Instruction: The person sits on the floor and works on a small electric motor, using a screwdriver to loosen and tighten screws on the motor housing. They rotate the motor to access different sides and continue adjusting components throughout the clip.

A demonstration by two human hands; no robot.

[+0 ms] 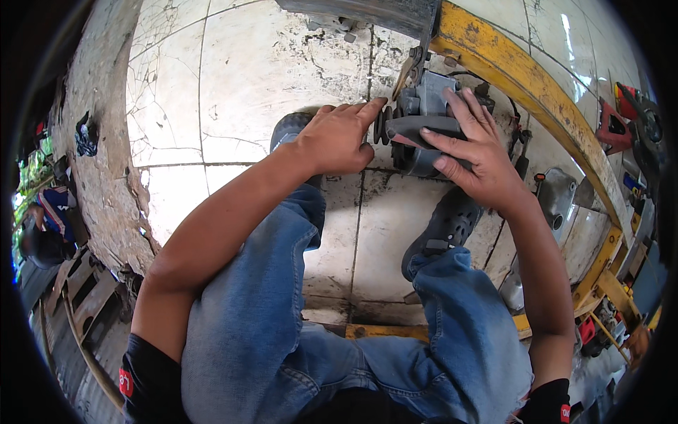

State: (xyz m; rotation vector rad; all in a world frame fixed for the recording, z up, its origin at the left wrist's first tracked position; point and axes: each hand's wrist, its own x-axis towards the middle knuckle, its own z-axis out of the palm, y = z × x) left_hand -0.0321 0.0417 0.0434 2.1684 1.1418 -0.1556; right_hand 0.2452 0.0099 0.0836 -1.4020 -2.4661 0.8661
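In front of me a grey metal machine unit with a rounded lower body sits on the tiled floor. Dark ribbed discs stick out of its left side. My left hand is beside these discs, index finger stretched to their upper edge and thumb apart below; contact is hard to make out. Across the unit's right side lies my right hand, fingers and thumb closed around a dark curved piece with a reddish edge. The palm hides part of the unit.
A worn yellow metal frame curves past on the right. Beyond my right shoe lies a grey metal casing. Cables and tools lie near the frame. A broken concrete edge runs along the left, with a person farther off.
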